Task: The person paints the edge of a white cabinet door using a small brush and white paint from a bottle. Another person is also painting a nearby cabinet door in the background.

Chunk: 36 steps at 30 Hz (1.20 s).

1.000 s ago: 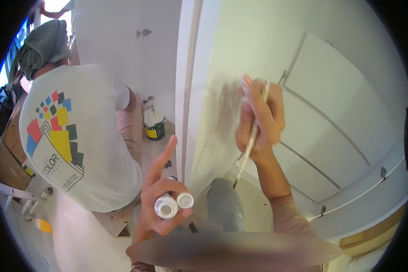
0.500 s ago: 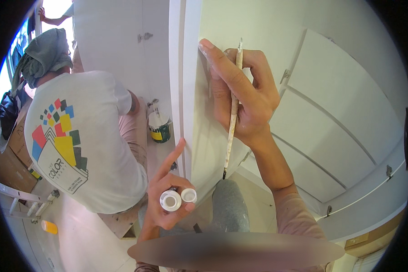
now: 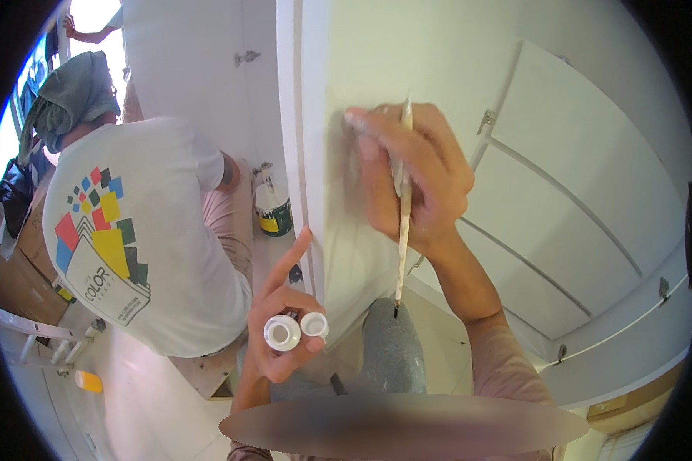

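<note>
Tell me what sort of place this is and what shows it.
Likely an indoor room under renovation: a paint-smeared bucket stands near a co-worker, a ladder shows at the lower left, and the right hand holds a thin brush.
</note>
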Tool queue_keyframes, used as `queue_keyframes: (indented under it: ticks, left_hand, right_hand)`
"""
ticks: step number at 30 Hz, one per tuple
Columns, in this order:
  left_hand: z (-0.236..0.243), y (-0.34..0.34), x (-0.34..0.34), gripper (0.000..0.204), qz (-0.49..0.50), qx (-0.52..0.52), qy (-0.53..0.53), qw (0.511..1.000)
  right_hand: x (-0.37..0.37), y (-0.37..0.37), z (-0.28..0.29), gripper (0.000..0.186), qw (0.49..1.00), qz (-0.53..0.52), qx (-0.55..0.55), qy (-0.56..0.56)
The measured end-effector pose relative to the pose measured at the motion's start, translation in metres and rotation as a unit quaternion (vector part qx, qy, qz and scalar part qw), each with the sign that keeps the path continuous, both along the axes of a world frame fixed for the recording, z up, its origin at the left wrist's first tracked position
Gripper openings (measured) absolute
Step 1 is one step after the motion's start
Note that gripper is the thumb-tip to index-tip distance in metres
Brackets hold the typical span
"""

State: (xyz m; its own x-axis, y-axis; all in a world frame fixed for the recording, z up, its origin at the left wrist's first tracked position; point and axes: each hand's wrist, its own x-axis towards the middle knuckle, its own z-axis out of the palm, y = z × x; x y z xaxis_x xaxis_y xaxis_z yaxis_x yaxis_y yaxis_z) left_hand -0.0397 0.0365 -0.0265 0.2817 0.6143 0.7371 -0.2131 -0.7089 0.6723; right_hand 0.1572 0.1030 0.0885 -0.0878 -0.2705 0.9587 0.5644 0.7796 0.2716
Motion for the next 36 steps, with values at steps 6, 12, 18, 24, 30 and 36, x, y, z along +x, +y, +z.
queue_keyframes:
  ticks: [6, 12, 18, 24, 30, 36]
  left_hand:
    - [-0.001, 0.001, -0.001, 0.019, -0.007, 0.003, -0.006, 1.0]
    - [-0.001, 0.0, -0.003, 0.022, -0.015, -0.007, -0.007, 1.0]
    - [0.001, -0.003, -0.003, 0.023, -0.001, 0.002, 0.008, 1.0]
    - [0.001, -0.001, -0.002, 0.023, -0.001, -0.001, 0.002, 1.0]
    - [-0.004, 0.002, -0.006, 0.023, -0.013, -0.01, -0.006, 1.0]
    - [-0.016, -0.001, -0.015, 0.026, 0.017, -0.023, -0.007, 1.0]
  right_hand:
    - [-0.001, 0.009, 0.019, 0.031, 0.999, 0.043, 0.03, 0.003]
    - [-0.002, 0.007, 0.017, 0.028, 0.993, -0.045, 0.097, -0.041]
    - [-0.005, 0.002, -0.002, 0.031, 0.988, -0.097, 0.102, -0.055]
    - [0.0, -0.009, -0.019, 0.028, 0.987, -0.114, 0.072, -0.083]
    - [0.016, -0.04, -0.04, 0.017, 0.993, -0.003, -0.086, -0.08]
    - [0.025, -0.057, -0.063, 0.025, 0.977, 0.132, -0.158, 0.064]
